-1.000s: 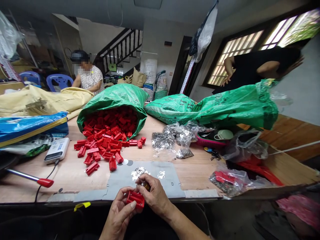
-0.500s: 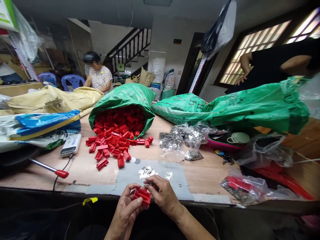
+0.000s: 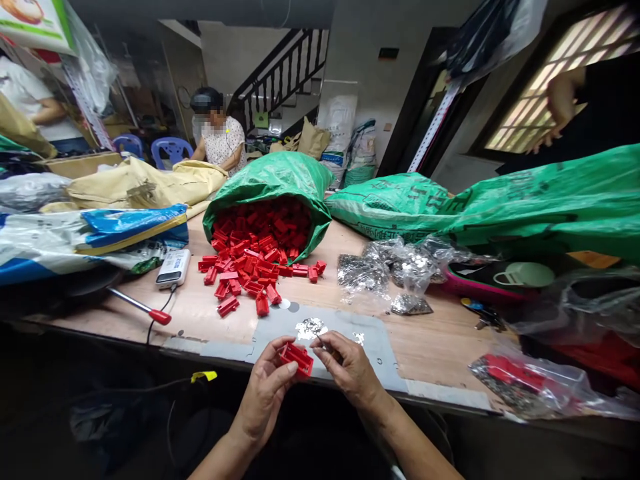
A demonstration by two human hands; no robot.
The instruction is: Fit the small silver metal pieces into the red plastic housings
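Note:
My left hand [image 3: 267,383] is closed round a small red plastic housing [image 3: 299,361], a box-like piece whose hollow side faces up. Just right of it, my right hand [image 3: 347,365] has thumb and fingers pinched together, apart from the housing. Something thin and dark shows at its fingertips, too small to name. Beyond both hands, a heap of small shiny metal pieces [image 3: 310,327] lies on a grey mat [image 3: 383,327], with a smaller cluster of metal pieces [image 3: 358,338] to its right.
Red housings spill from a green sack [image 3: 280,172] onto the table [image 3: 200,313]. Clear bags of metal parts [image 3: 363,273] lie right of them. A white power bank [image 3: 173,269] and a red-tipped lever [image 3: 160,316] are at left. A seated person [image 3: 225,137] works across the table.
My right hand has drawn back from the red housing, leaving a gap. The left hand still holds the housing, now tilted a little differently. The whole view has shifted, so the table things appear further right.

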